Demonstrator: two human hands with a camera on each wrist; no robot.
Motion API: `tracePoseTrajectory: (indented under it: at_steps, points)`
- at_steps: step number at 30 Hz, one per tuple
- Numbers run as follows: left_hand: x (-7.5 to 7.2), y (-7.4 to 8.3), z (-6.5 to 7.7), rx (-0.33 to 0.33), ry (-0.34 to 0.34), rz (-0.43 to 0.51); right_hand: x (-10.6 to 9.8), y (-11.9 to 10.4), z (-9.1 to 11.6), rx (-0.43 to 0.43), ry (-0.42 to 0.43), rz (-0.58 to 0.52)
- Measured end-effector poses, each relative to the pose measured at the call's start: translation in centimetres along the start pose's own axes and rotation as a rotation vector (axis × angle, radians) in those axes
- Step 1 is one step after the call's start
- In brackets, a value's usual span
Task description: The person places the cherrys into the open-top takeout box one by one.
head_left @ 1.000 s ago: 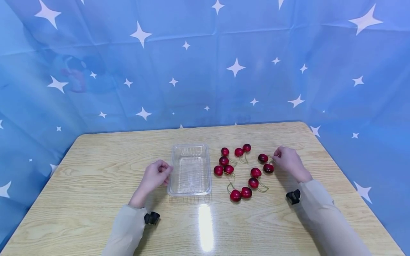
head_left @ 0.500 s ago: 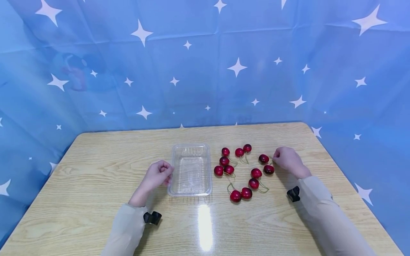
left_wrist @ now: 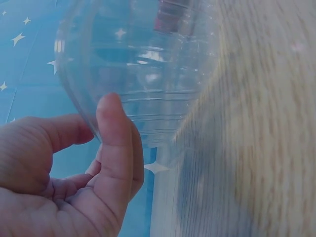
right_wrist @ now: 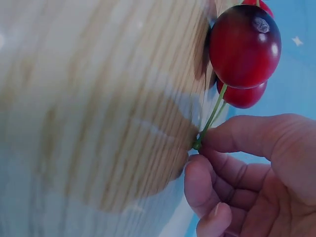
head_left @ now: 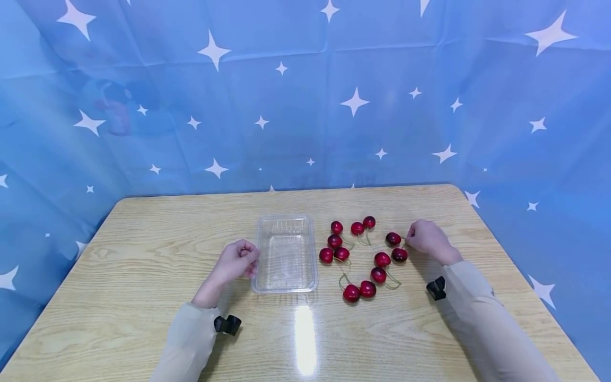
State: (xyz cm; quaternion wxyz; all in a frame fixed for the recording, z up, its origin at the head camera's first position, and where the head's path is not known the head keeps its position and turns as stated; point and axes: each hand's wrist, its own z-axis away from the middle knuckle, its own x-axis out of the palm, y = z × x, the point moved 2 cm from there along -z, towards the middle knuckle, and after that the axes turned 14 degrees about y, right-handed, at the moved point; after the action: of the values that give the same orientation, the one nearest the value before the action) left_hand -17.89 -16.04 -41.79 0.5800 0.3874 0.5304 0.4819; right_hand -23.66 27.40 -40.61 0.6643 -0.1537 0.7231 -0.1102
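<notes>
Nearest: pale sleeves (head_left: pixel 186 339), black wrist devices (head_left: pixel 227 324), glare on the wooden table (head_left: pixel 267 339).

Next, front cherry pair (head_left: pixel 368 289), stems up the table. Left of the cherries, clear plastic tray (head_left: pixel 315 265); left hand (head_left: pixel 235 261) at its left edge, thumb and a finger pinching the rim. Tray looks thin and light, so a hard push or tug from that hand could slide, tip or flex it.

Hands well apart. Right hand (head_left: pixel 429 240) beyond the middle cherry pair (head_left: pixel 378 275), thumb and fingertips pinching the stem (right_wrist: pixel 217 103) of the right-hand cherry pair (head_left: pixel 399 255), fruit on the table. Hold is only at the stem's end: a loose pinch could let it slip, and two fruits hanging off it could swing. Lower cherry sits just beside the middle pair, so a sideways pull could knock that and set it rolling.

Left cherry cluster (head_left: pixel 335 241) by the tray: stems lie close, could snag. Far cherry pair (head_left: pixel 357 228) behind, then starry blue backdrop (head_left: pixel 305 127). All visible cherries outside the tray.
</notes>
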Motion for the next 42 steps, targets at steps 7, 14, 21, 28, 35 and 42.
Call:
tracePoseTrajectory:
  at_steps: [7, 14, 21, 28, 35, 42]
  points:
    - [0.0, 0.3, 0.1, -0.019, 0.001, 0.002, -0.3, 0.2, 0.1, 0.012, 0.033, -0.091]
    - [0.1, 0.1, 0.0, -0.016, -0.006, 0.003, -0.4, 0.2, 0.1, 0.048, 0.078, -0.211]
    - [0.1, 0.3, 0.1, -0.032, 0.001, 0.008, -0.7, 0.0, 0.2, 0.101, 0.106, -0.296]
    - [0.0, 0.4, 0.1, -0.025, 0.007, -0.003, -0.7, -0.1, 0.2, 0.223, 0.055, -0.429]
    - [0.1, 0.5, 0.1, -0.03, 0.013, -0.016, -1.0, -0.2, 0.2, 0.292, 0.029, -0.538]
    - [0.1, 0.4, 0.1, -0.037, 0.022, -0.012, -1.7, -0.9, 0.3, 0.29, 0.022, -0.602]
